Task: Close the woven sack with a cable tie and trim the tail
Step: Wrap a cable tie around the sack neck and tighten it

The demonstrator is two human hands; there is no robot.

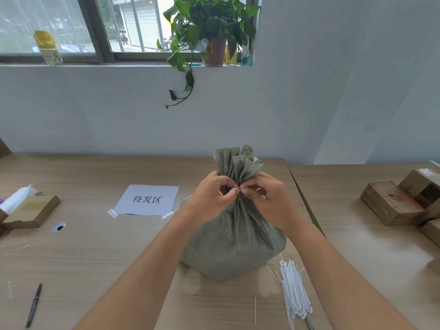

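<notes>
A grey-green woven sack [234, 236] stands upright on the wooden table, its mouth gathered into a ruffled neck. My left hand [212, 198] and my right hand [269, 201] meet at the neck, fingers curled. Between their fingertips shows a small piece of a white cable tie [243, 190] that wraps the neck; both hands pinch it. Most of the tie is hidden by the fingers and the folds. A bundle of spare white cable ties [295, 291] lies on the table to the right of the sack, with a dark tool partly hidden under its near end.
A paper sign [147, 200] is taped to the table left of the sack. Cardboard boxes [392, 203] sit at the right, another box [31, 211] at the left. A black pen [34, 304] lies near the front left. A loose tie [255, 310] lies in front.
</notes>
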